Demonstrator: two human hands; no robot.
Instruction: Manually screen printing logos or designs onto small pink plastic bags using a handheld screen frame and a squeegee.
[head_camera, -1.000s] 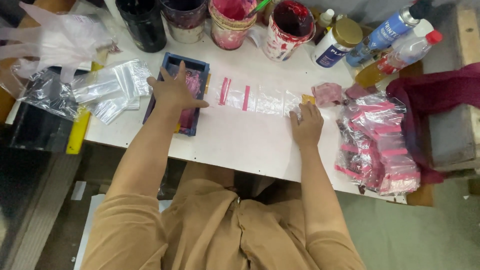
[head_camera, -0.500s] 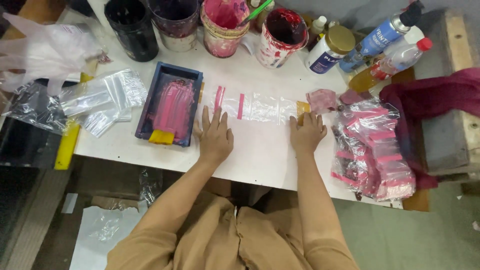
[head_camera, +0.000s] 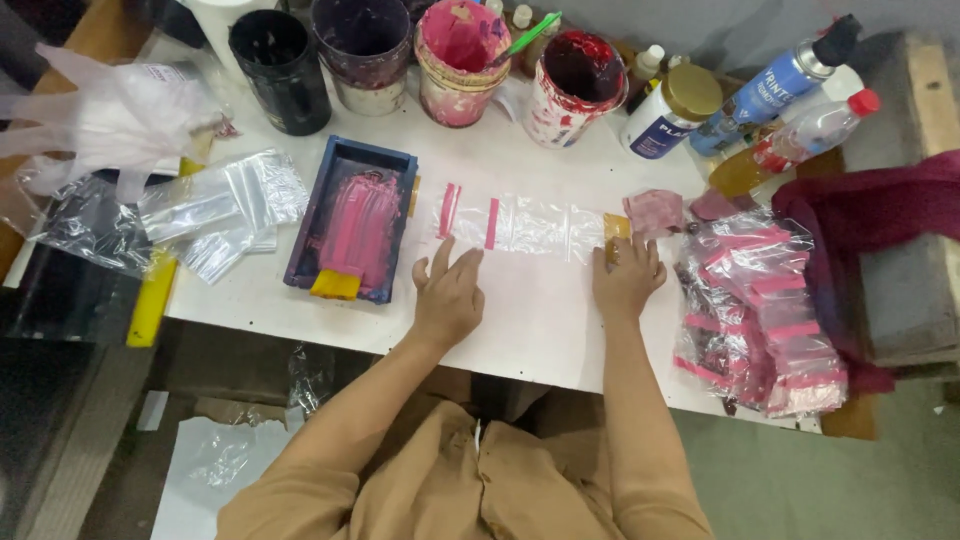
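Both forearms reach forward from the near edge of the white table (head_camera: 300, 300), roughly parallel, sleeves of tan cloth ending above the elbows. The left hand (head_camera: 448, 295) lies palm down and flat, fingers spread and pointing toward the far edge, its fingertips just short of a row of small clear zip bags (head_camera: 530, 225) with pink stripes laid out across the middle of the table. The right hand (head_camera: 627, 275) is also palm down and flat, fingers loosely spread, its fingertips resting on the right end of that row, beside a small yellow piece. Neither hand grips anything; both are open and pressed to the surface, set apart from each other.

Left of the left hand, a dark blue tray (head_camera: 352, 220) holds pink ink and a yellow-edged squeegee at its near end. Further left lies a loose pile of clear bags (head_camera: 225, 205). Along the far edge stand several paint-stained pots (head_camera: 458, 50), one pink inside and one deep red, then a white jar with a gold lid (head_camera: 670, 110) and a blue spray can (head_camera: 780, 75). Near the right edge, a heap of printed bags (head_camera: 765, 320) with pink bands sits just beside the right hand.
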